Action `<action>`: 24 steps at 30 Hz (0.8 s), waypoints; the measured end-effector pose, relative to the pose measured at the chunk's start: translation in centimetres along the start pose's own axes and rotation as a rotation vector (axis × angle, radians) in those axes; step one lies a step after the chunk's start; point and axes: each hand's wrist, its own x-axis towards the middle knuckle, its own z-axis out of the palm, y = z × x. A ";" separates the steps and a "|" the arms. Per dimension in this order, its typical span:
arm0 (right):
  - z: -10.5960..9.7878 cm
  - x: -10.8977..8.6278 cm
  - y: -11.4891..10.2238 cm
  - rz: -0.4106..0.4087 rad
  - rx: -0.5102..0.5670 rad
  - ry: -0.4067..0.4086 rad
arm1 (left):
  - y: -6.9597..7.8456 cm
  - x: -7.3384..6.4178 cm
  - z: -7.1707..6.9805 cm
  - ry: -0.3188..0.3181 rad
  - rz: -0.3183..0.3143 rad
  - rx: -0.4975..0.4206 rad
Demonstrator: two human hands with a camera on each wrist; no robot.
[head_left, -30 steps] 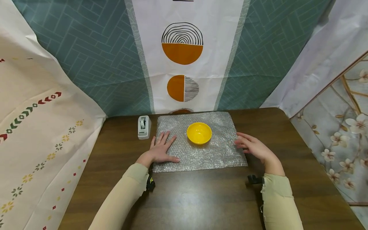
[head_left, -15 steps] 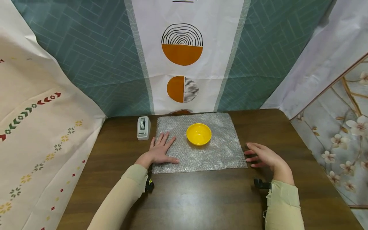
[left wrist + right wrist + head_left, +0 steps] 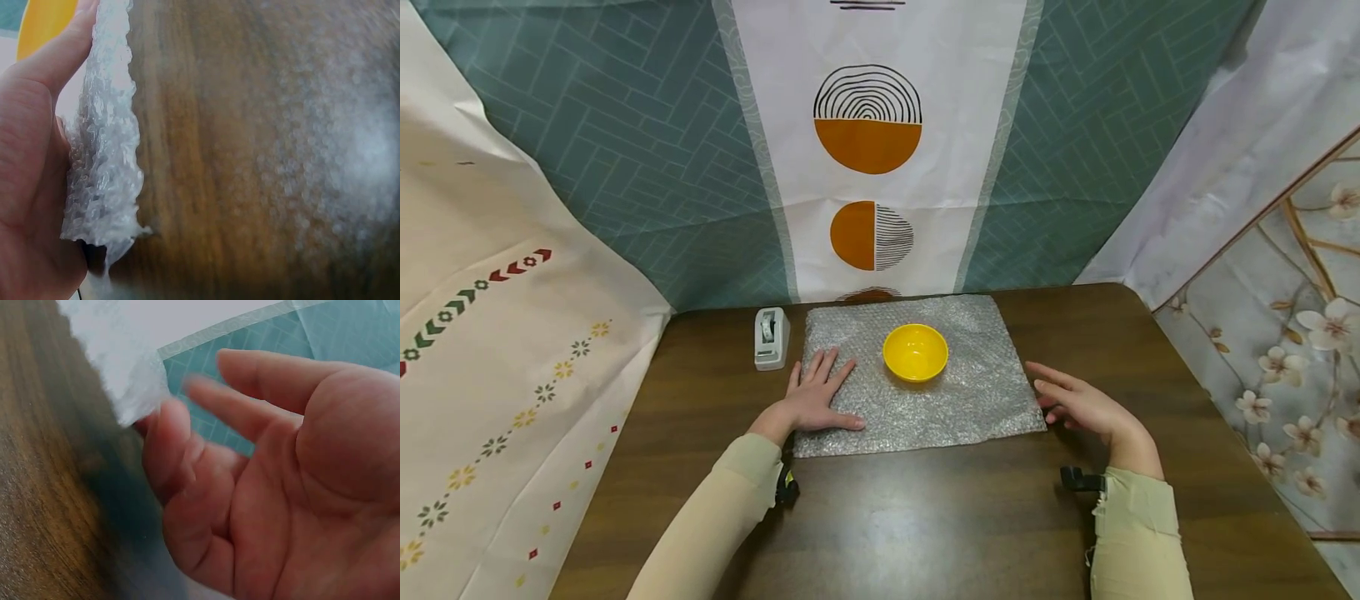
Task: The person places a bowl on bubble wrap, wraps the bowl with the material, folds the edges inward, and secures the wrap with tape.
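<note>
A sheet of clear bubble wrap [image 3: 970, 400] lies flat on the table with a yellow bowl [image 3: 916, 353] upright near its middle. My left hand [image 3: 815, 404] rests on the sheet's left part, fingers spread and straight. In the left wrist view the thumb lies over the bubble wrap [image 3: 106, 144], with part of the bowl [image 3: 44, 28] behind it. At the sheet's right edge is my right hand [image 3: 1086, 407], its thumb apart from the fingers. In the right wrist view the lower fingers [image 3: 169, 440] bend beside the wrap's corner [image 3: 128, 394]; whether they touch it is unclear.
A white tape dispenser [image 3: 771, 337] stands left of the sheet, beyond my left hand. The dark wooden table [image 3: 917, 533] ends at a patterned cloth backdrop [image 3: 700, 225]. Further printed cloths hang at both sides.
My right hand first drew back from the sheet's right edge toward me, then came back in to the edge near its front right corner. The left hand and bowl have stayed put.
</note>
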 end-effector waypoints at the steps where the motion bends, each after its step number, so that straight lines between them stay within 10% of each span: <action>1: 0.0 0.0 0.1 -0.017 0.006 0.000 | 0.0 0.0 0.0 0.000 0.001 -0.001; 24: 0.2 -0.2 0.1 -0.200 0.016 0.066 | 0.1 0.0 0.1 0.002 0.000 0.012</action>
